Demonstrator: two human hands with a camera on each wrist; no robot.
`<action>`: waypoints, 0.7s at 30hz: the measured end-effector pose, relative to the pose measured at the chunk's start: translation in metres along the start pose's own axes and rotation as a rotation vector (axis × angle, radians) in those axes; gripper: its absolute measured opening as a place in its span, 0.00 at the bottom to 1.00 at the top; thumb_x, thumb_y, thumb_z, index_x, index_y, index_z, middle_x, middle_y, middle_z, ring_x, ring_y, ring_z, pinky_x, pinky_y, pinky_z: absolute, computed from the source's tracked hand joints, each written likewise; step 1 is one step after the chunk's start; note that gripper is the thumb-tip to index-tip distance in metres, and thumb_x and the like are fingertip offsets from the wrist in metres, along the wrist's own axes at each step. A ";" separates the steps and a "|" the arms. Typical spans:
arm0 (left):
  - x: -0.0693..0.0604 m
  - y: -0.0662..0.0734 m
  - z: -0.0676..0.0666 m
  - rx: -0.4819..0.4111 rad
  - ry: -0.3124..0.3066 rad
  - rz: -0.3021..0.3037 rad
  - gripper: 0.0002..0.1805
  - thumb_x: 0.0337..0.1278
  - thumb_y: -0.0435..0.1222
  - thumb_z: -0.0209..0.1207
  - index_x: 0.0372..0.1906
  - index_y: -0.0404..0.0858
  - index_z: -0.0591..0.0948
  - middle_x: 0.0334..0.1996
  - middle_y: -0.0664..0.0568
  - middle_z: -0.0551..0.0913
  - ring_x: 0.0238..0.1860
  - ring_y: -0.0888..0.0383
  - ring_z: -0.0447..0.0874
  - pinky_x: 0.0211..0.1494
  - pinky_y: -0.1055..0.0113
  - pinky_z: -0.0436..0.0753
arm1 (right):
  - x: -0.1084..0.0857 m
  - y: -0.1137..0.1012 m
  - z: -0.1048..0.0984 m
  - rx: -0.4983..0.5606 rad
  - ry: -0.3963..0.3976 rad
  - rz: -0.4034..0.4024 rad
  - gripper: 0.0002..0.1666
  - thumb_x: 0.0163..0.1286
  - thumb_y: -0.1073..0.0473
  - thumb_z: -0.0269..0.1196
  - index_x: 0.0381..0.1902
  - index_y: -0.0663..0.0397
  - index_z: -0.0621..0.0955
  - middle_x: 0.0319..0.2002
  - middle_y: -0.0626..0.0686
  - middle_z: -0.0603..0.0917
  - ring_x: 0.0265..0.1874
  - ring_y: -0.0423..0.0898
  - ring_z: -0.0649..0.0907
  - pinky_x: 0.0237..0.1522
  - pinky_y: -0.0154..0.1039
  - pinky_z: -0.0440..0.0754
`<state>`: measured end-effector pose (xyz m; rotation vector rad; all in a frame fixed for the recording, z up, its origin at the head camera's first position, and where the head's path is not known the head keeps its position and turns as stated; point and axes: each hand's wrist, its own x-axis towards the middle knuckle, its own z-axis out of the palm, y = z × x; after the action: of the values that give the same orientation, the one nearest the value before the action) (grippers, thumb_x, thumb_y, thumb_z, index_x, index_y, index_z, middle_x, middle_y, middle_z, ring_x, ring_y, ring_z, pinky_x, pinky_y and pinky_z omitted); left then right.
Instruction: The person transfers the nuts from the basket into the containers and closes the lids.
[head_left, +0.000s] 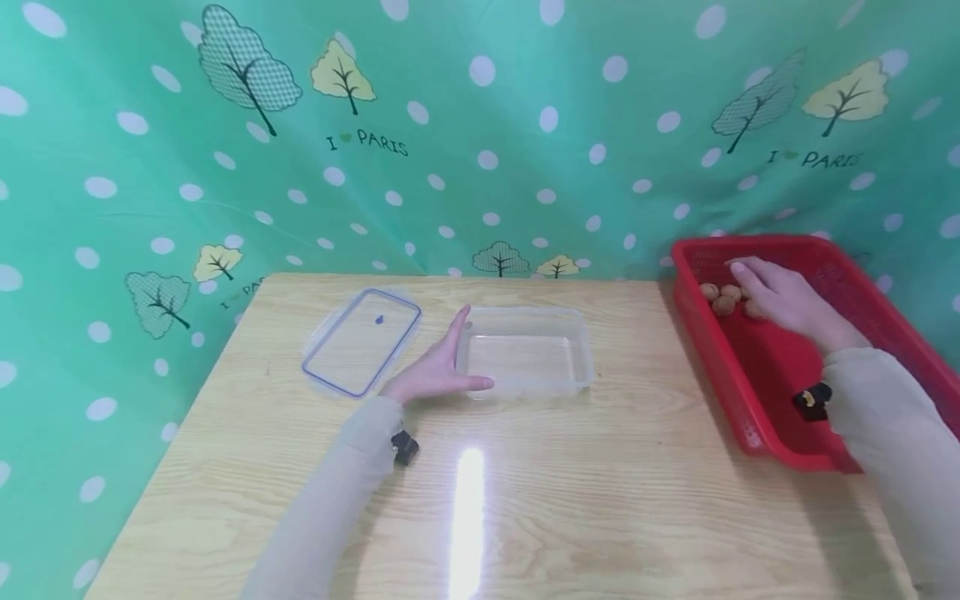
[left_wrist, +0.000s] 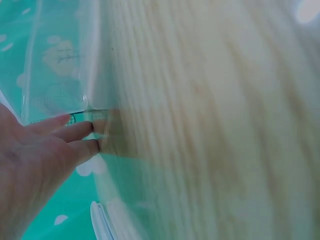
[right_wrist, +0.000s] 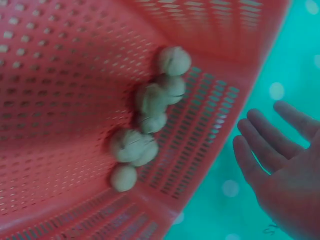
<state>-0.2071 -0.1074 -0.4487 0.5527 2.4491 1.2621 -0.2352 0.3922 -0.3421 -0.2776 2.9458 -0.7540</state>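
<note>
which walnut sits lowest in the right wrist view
The walnut at the bottom end of the cluster in the red perforated plastic basket; every other walnut lies higher up in that view.

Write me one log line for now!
left hand: spread at clear container | right hand: over red basket | walnuts: inside | lid: off

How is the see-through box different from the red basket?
Colour: the clear plastic container is see-through, while the red basket is not clear but red.
Size: the red basket is bigger and deeper than the clear plastic container.
Contents: the red basket holds walnuts, but no walnuts show in the clear plastic container.

Both are roughly rectangular and open on top.
</note>
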 end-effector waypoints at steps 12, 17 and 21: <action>0.000 -0.002 -0.002 0.010 -0.010 0.010 0.70 0.42 0.55 0.73 0.74 0.63 0.28 0.76 0.43 0.42 0.73 0.44 0.46 0.71 0.47 0.53 | 0.008 0.028 0.015 0.145 -0.086 0.096 0.40 0.79 0.41 0.35 0.69 0.72 0.57 0.60 0.76 0.65 0.56 0.72 0.69 0.57 0.68 0.65; 0.000 -0.002 -0.002 0.008 -0.022 0.011 0.69 0.43 0.55 0.72 0.74 0.62 0.27 0.76 0.42 0.43 0.73 0.44 0.46 0.71 0.47 0.53 | 0.010 0.037 0.019 0.111 -0.076 0.102 0.39 0.79 0.41 0.35 0.68 0.72 0.59 0.58 0.74 0.66 0.55 0.69 0.68 0.56 0.68 0.64; 0.000 -0.001 -0.002 0.011 -0.023 0.013 0.69 0.44 0.55 0.72 0.74 0.63 0.27 0.76 0.43 0.44 0.73 0.44 0.47 0.71 0.47 0.54 | 0.006 0.052 0.018 0.104 -0.063 0.122 0.38 0.79 0.43 0.35 0.66 0.74 0.60 0.56 0.77 0.67 0.54 0.72 0.68 0.56 0.70 0.62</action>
<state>-0.2084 -0.1093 -0.4490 0.5834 2.4389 1.2408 -0.2470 0.4271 -0.3830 -0.1099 2.8226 -0.8614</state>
